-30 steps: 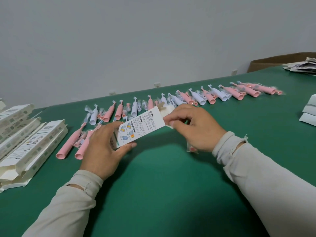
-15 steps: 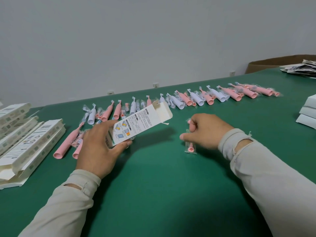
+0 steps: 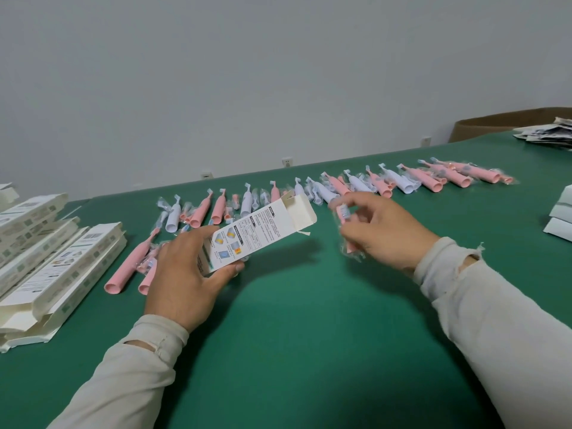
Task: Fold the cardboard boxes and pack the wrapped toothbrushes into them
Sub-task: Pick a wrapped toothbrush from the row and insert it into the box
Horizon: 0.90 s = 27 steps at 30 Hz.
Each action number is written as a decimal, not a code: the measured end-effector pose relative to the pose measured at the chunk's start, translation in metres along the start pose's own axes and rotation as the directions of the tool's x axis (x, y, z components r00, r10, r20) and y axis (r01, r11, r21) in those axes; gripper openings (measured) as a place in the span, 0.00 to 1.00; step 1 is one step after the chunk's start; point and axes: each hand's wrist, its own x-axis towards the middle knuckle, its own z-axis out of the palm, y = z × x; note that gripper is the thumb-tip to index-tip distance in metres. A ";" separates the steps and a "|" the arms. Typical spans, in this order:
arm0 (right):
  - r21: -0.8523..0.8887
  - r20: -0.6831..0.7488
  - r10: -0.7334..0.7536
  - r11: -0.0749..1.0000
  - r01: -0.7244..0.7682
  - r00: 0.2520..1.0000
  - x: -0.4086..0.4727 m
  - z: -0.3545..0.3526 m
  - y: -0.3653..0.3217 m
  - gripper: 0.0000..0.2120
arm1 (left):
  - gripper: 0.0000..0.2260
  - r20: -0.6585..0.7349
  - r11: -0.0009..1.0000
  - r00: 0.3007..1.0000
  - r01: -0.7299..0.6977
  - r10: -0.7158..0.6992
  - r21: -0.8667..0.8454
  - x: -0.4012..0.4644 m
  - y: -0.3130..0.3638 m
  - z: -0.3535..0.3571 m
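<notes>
The left hand (image 3: 185,270) grips the printed white cardboard box (image 3: 257,233) by its lower end, thumb under one long edge and fingers curled round the back, so the carton slants up toward 1 o'clock with its open mouth and raised flap at the top. A second ago both hands were on this box, the right one working at that flap end; half a second ago the right hand had dropped to the green table (image 3: 309,351) and closed on a small wrapped piece lying there. Now the right hand (image 3: 383,230) is off the table at 3 o'clock from the box mouth, near it but apart, with its fingers curled round the small pink toothbrush head in clear plastic wrap (image 3: 345,226), bristle end up and the wrap's tail hanging below the palm.

By my reading the folding of this carton is finished and loading has begun: the piece needs tipping toward 9 o'clock and sliding into the mouth. The loose wrap could snag on the flap.

At 12 o'clock the row of wrapped pink and white toothbrush handles (image 3: 340,187) waits unpacked, and at 9 o'clock lies a stack of flat white printed cartons (image 3: 55,261).
</notes>
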 end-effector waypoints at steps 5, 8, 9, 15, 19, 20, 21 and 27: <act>0.426 -0.219 -0.040 0.895 0.132 0.975 0.000 0.015 -0.009 0.09 | 0.26 0.065 1.000 0.998 0.001 0.000 -0.016 0.001 -0.001 0.000; 0.423 -0.300 -0.077 0.883 0.205 0.951 -0.001 0.029 -0.009 0.01 | 0.27 0.084 1.000 0.996 -0.004 0.005 -0.003 0.000 -0.001 0.001; 0.429 -0.319 -0.071 0.878 0.211 0.945 -0.001 0.031 -0.008 0.03 | 0.27 0.084 1.000 0.996 -0.011 0.011 -0.001 0.000 0.000 0.001; 0.302 -0.335 -0.112 0.928 0.219 0.936 -0.005 0.037 -0.005 0.19 | 0.26 0.120 0.997 0.991 -0.055 0.061 -0.050 -0.002 0.007 0.001; 0.183 -0.384 -0.173 0.949 0.258 0.907 -0.009 0.039 -0.009 0.22 | 0.25 0.123 0.994 0.989 -0.077 0.086 -0.080 -0.003 0.011 0.001; 0.173 -0.393 -0.176 0.950 0.260 0.903 -0.009 0.039 -0.009 0.21 | 0.25 0.124 0.994 0.989 -0.076 0.086 -0.081 -0.003 0.011 0.001; 0.162 -0.399 -0.172 0.954 0.253 0.901 -0.010 0.039 -0.009 0.19 | 0.25 0.127 0.994 0.989 -0.072 0.082 -0.080 -0.003 0.011 0.001; 0.135 -0.447 -0.146 0.964 0.228 0.883 -0.010 0.047 -0.006 0.07 | 0.25 0.123 0.998 0.991 -0.038 0.044 -0.049 -0.002 0.010 0.000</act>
